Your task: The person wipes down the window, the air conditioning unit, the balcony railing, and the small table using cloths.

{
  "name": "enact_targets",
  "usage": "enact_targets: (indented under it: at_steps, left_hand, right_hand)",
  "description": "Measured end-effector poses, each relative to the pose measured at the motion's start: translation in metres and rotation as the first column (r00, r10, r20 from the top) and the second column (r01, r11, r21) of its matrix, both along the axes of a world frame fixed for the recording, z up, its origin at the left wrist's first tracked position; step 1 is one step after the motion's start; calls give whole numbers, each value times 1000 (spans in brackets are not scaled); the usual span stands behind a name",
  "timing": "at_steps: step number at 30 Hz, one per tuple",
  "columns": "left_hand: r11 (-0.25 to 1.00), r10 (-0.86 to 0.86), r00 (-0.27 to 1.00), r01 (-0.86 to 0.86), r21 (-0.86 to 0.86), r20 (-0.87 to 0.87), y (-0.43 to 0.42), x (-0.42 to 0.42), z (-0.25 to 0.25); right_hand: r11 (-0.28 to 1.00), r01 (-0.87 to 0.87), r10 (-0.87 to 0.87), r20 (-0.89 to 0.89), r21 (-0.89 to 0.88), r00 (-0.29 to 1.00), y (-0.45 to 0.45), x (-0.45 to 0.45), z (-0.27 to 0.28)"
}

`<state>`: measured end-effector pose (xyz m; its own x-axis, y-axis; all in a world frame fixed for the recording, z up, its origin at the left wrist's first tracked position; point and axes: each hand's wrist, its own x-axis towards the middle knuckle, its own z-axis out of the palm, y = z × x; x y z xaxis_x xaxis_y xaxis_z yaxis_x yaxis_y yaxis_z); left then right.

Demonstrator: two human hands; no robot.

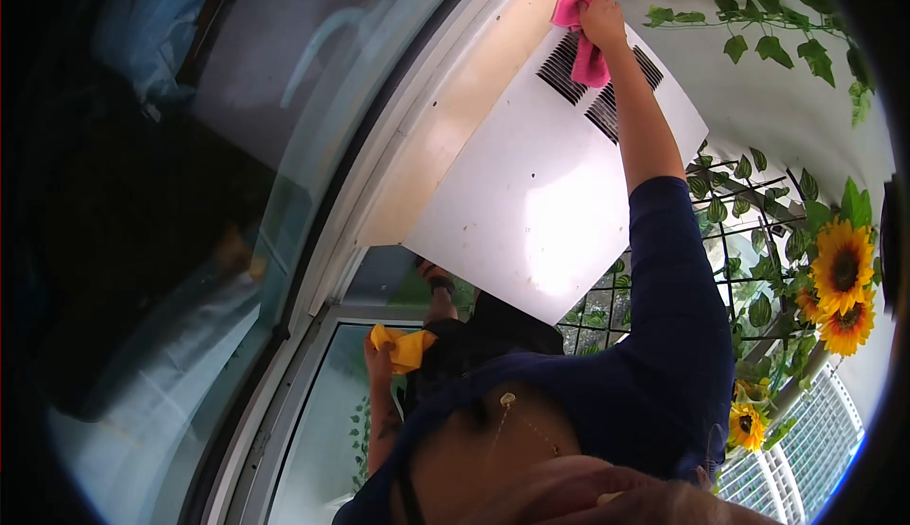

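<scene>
My right hand (603,19) grips a pink cloth (590,65), the fingers bent around its bunched middle; how hard they press, I cannot tell. One fold sticks out to the left of my fingers, and the loose end hangs below them, across a black slatted vent (557,72). Around and below that grip spreads the white panel (493,193) the vent is set in, with a bright glare on its lower part. Left of my grip, a beige strip (417,179) runs along the panel's edge.

My left hand (378,359), well apart from the right and lower, near my black trousers (512,326), has its fingers closed around a crumpled yellow cloth (406,349).

Farther out, a leafy vine (815,56) trails to the right of my right-hand grip, and sunflowers (844,264) hang below that vine. Beyond the beige strip on the left stands dark, reflecting glass (190,193).
</scene>
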<state>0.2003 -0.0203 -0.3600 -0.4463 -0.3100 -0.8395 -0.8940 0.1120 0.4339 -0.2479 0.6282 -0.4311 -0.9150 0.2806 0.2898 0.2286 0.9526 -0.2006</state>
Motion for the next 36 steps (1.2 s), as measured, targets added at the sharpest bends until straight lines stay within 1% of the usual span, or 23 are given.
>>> enact_targets:
  at_steps: [2, 3, 4, 6, 7, 9, 13, 15, 16, 18, 21, 23, 25, 27, 28, 29, 30, 31, 32, 33, 34, 35, 36]
  left_hand:
    - [1000, -4, 998, 6, 24, -62, 12, -16, 0]
    - [1000, -8, 998, 10, 28, -58, 19, -23, 2]
    - [999, 5, 999, -3, 46, -47, 22, -28, 3]
    - [998, 21, 999, -19, 65, -38, 29, -37, 6]
    - [997, 37, 998, -34, 64, -49, 31, -36, 5]
    - [996, 61, 996, -58, 63, -57, 30, -31, 2]
    - [998, 4, 1000, -2, 68, -19, 27, -20, -2]
    - [998, -34, 999, 33, 55, 7, 26, -23, -3]
    - [999, -2, 1000, 3, 40, -13, 26, -25, -3]
    - [999, 29, 999, -28, 29, -43, 27, -33, -7]
    - [999, -6, 998, 9, 48, -55, 32, -38, 0]
    - [997, -71, 997, 71, -18, -1, 36, -43, 5]
    - [998, -64, 998, 65, 19, -12, 36, -43, -1]
    - [998, -52, 998, 53, 46, -18, 30, -37, -2]
    - [996, -45, 998, 49, 78, -52, 27, -36, -6]
    - [993, -36, 996, 45, 107, -86, 25, -34, -10]
    - [994, -29, 996, 38, 99, -86, 19, -28, -8]
    - [997, 7, 995, 1, 76, -104, 15, -27, -12]
    - [998, 40, 994, -35, 51, -103, 8, -19, -8]
    - [998, 47, 994, -43, 44, -101, 0, -11, -5]
    - [999, 26, 996, -22, 41, -90, -5, -7, -4]
    - [999, 6, 997, -2, 42, -79, -6, -6, -3]
    - [999, 8, 997, -4, 45, -79, -6, -5, -3]
  right_hand:
    - [983, 130, -114, 125, -128, 986, 9, -11, 9]
    - [956, 203, -179, 127, -210, 976, 11, -15, 17]
    - [957, 206, -183, 127, -206, 975, 12, -15, 20]
    - [900, 324, -301, 124, -292, 946, 9, -18, 25]
    - [901, 322, -298, 124, -290, 947, 7, -13, 27]
    - [987, -41, 32, -58, -153, 998, 3, 4, 30]
    - [995, -32, 29, -24, -98, 999, 3, 3, 23]
    - [966, 99, -87, 61, -240, 994, 9, -6, 27]
    - [965, 106, -93, 64, -239, 994, 11, 1, 29]
    - [979, -126, 134, 41, -159, 990, 16, 7, 34]
    - [976, -82, 93, 46, -202, 995, 15, 5, 29]
    - [974, -28, 47, 77, -226, 996, 14, 15, 20]
    - [974, 19, 0, 83, -228, 997, 33, 2, 16]
    - [959, 153, -92, 246, -240, 965, 58, -15, 6]
    - [960, 144, -87, 233, -241, 969, 60, -18, 13]
    - [906, 282, -269, 84, -315, 960, 62, -22, 19]
    - [821, 396, -448, -34, -412, 893, 60, -19, 21]
    - [711, 471, -615, -138, -522, 776, 55, -24, 27]
    - [580, 520, -763, -194, -627, 616, 47, -20, 32]
    - [579, 517, -760, -187, -630, 623, 43, -20, 42]
    - [680, 353, -686, -386, -643, 617, 37, -23, 64]
    - [770, 184, -591, -573, -611, 568, 42, -28, 67]
    - [911, 284, -406, -529, -298, 746, 41, -26, 62]
